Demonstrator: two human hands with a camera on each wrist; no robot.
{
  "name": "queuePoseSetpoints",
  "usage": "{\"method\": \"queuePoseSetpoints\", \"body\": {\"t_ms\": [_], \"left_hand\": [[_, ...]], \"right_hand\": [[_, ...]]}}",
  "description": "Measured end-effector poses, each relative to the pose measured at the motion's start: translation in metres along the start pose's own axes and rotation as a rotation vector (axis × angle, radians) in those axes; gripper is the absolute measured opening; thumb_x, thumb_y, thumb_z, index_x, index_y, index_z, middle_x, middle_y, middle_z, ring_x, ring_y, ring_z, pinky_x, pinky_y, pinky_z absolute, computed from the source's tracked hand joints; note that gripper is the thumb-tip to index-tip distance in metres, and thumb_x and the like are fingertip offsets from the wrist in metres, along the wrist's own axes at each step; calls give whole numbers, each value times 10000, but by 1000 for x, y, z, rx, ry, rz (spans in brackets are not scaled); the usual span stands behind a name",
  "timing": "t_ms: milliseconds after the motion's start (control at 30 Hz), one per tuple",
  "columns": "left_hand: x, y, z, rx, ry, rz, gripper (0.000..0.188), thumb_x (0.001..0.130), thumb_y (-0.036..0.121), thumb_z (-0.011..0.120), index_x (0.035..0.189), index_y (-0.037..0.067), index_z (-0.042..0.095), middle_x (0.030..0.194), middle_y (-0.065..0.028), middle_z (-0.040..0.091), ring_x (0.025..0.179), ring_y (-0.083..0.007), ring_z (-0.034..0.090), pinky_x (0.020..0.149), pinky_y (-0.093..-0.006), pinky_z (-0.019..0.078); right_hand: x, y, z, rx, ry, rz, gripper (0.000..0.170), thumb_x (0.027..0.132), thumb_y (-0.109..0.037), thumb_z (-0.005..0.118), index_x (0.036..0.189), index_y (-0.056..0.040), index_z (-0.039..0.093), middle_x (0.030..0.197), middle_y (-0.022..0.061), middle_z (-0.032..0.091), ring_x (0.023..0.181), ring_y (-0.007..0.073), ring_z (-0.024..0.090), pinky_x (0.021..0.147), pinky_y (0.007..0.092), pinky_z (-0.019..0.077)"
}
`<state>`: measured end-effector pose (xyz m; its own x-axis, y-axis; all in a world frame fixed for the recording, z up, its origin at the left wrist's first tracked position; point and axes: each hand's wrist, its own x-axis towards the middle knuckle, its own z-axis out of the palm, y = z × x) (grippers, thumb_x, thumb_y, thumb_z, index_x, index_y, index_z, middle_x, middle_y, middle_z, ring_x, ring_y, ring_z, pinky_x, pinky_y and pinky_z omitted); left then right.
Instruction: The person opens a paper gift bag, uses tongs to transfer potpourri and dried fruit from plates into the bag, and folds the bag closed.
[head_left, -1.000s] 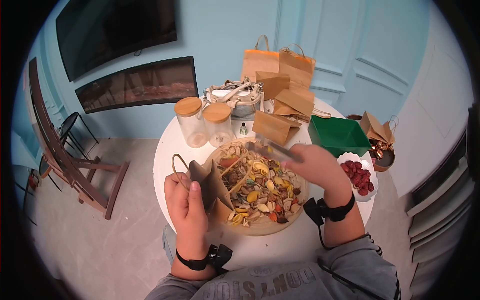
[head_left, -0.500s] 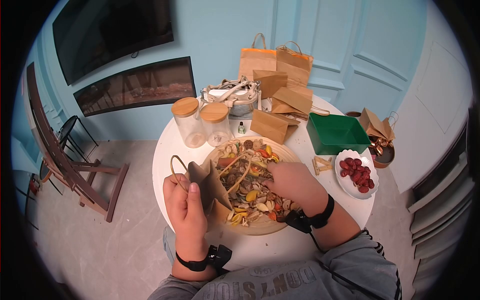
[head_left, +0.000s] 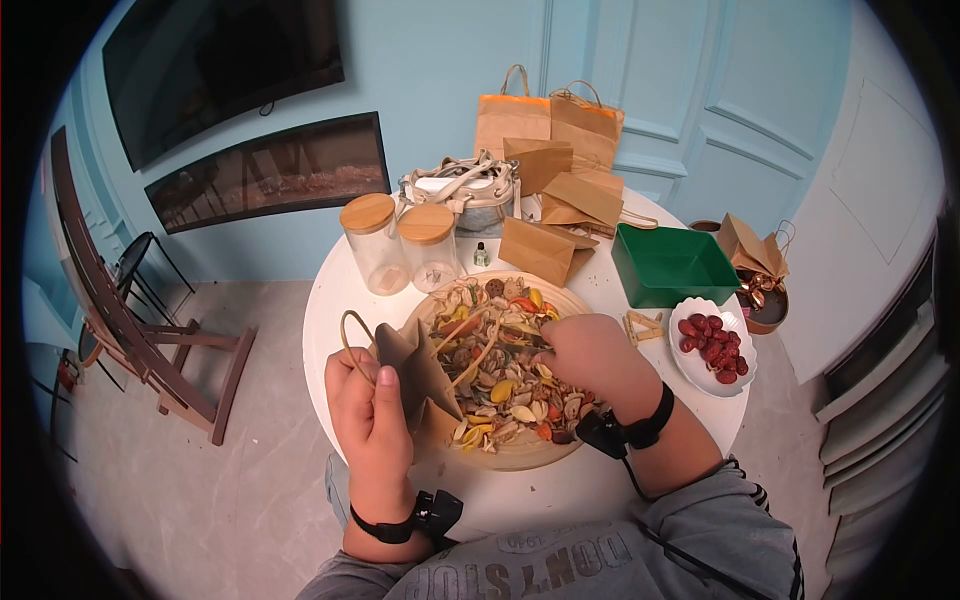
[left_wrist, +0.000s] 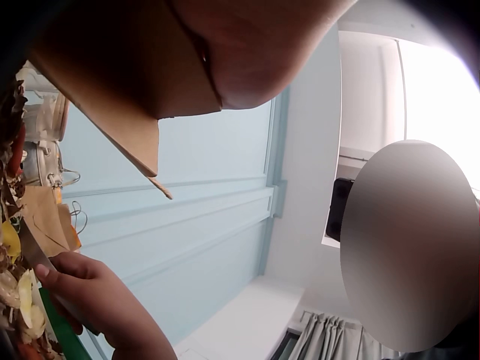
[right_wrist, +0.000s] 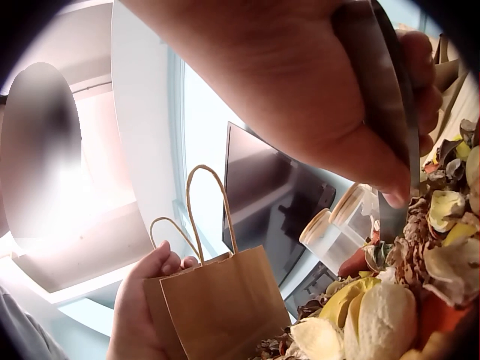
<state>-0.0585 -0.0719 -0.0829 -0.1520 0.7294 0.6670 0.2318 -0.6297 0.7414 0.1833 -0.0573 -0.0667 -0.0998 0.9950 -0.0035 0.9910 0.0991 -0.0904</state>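
The left hand (head_left: 372, 425) pinches the edge and a handle of a small brown paper bag (head_left: 432, 375), which stands tilted at the left of a round tray (head_left: 520, 462) of dried petals and pods (head_left: 515, 390). Over the tray's right part, the right hand (head_left: 598, 365) is low, its fingertips at the petals. In the right wrist view its fingers curl round a grey scoop-like tool (right_wrist: 382, 90), whose lower end is among the petals. The left wrist view shows this tool (left_wrist: 34, 247) too. The bag's inside is hidden.
Two lidded jars (head_left: 430, 255), a small bottle (head_left: 481, 254) and a handbag (head_left: 480, 205) stand behind the tray. Paper bags (head_left: 540, 250) stand at the back. Rightward are a green box (head_left: 675, 270), small wooden sticks (head_left: 643, 328) and a plate of red fruit (head_left: 712, 348).
The right hand has come down from above the tray's right edge into the petals with the tool, then shifted slightly. The left hand and its bag have hardly moved.
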Motion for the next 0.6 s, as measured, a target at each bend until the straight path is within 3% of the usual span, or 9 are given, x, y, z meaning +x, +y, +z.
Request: {"method": "queuePoseSetpoints", "body": {"t_ms": [267, 333, 600], "left_hand": [[-1, -1, -1, -3, -11, 13, 110, 935, 55, 514, 856, -22, 520, 989, -52, 480, 858, -138, 442, 772, -235, 357], [0, 0, 0, -4, 7, 10, 63, 883, 2, 518, 840, -43, 524, 929, -93, 481, 827, -193, 457, 744, -268, 377], [1, 2, 0, 22, 6, 12, 84, 882, 19, 525, 830, -47, 522, 920, -100, 482, 820, -205, 455, 743, -278, 378]], "right_hand": [[-4, 2, -5, 8, 29, -10, 281, 810, -338, 653, 808, -59, 621, 724, 148, 619, 743, 352, 620, 660, 455, 479], [-5, 3, -8, 10, 31, -9, 269, 808, -328, 652, 810, -61, 623, 725, 148, 618, 742, 353, 619, 660, 455, 478], [-4, 5, -10, 27, 31, -7, 242, 801, -306, 648, 804, -65, 630, 727, 150, 617, 746, 350, 618, 665, 449, 476]]}}
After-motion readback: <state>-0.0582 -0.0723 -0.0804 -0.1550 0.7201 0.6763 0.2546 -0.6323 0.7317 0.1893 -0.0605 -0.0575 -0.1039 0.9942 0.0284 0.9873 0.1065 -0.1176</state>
